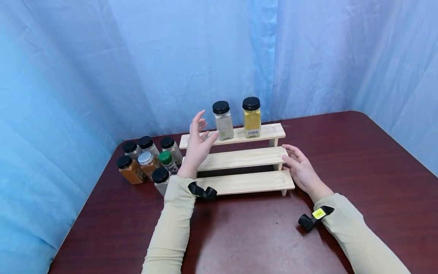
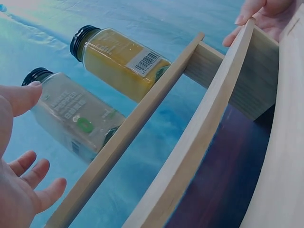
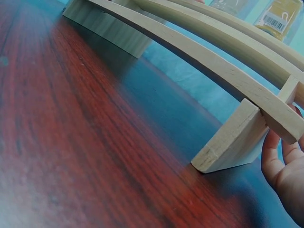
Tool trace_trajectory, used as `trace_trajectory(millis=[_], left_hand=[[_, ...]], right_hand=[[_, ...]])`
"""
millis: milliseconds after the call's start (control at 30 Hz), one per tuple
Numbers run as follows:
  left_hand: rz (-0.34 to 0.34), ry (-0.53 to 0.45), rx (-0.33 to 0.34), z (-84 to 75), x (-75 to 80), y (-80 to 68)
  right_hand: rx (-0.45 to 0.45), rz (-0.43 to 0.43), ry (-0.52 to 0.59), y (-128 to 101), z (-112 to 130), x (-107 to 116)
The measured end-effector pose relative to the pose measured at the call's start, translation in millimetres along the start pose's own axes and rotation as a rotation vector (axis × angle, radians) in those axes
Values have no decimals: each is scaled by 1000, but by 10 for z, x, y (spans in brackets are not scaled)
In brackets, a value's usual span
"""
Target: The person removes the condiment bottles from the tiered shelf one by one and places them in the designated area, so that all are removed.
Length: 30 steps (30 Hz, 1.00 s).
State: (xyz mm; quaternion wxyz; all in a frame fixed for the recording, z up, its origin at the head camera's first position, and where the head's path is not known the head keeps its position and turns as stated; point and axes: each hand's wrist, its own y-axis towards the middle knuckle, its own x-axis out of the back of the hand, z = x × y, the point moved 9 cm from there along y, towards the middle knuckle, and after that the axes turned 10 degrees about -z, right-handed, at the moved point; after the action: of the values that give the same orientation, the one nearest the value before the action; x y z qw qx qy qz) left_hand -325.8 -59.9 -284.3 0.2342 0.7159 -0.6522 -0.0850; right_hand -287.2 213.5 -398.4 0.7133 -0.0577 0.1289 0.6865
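Observation:
A three-step wooden rack (image 1: 244,159) stands on the table. On its top step are a jar of pale powder (image 1: 224,125), lettered as white pepper in the left wrist view, and a jar of yellow powder (image 1: 252,121), both upright with black lids. My left hand (image 1: 199,146) is just left of the white pepper jar, fingers spread and thumb toward it; whether the thumb touches the glass I cannot tell. At the rack's right end, my right hand (image 1: 301,171) grips the middle step, thumb at its edge and fingers curled about the side support (image 3: 232,137).
Left of the rack, several spice jars are grouped, among them an orange-brown one (image 1: 131,170), a silver-lidded one (image 1: 148,163) and a green-lidded one (image 1: 168,162). My left forearm partly covers the rack's left end. Blue curtains (image 1: 191,57) hang behind the dark red table (image 1: 342,152).

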Motion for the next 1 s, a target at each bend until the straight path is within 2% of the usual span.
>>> trace_trajectory(millis=[167,433,667,1000], left_hand=[[21,11,17,27,-89,35],[68,6,-18,-17,-213,57],[76,50,-27,-41,-252,70],[98,49,-40,-66,-305,104]], right_hand=[[4,1,12,-9,-1,5],[14,2,15,-12,15,3],[5,2,15,-12,2,0],[27,20,46,-19,24,-15]])
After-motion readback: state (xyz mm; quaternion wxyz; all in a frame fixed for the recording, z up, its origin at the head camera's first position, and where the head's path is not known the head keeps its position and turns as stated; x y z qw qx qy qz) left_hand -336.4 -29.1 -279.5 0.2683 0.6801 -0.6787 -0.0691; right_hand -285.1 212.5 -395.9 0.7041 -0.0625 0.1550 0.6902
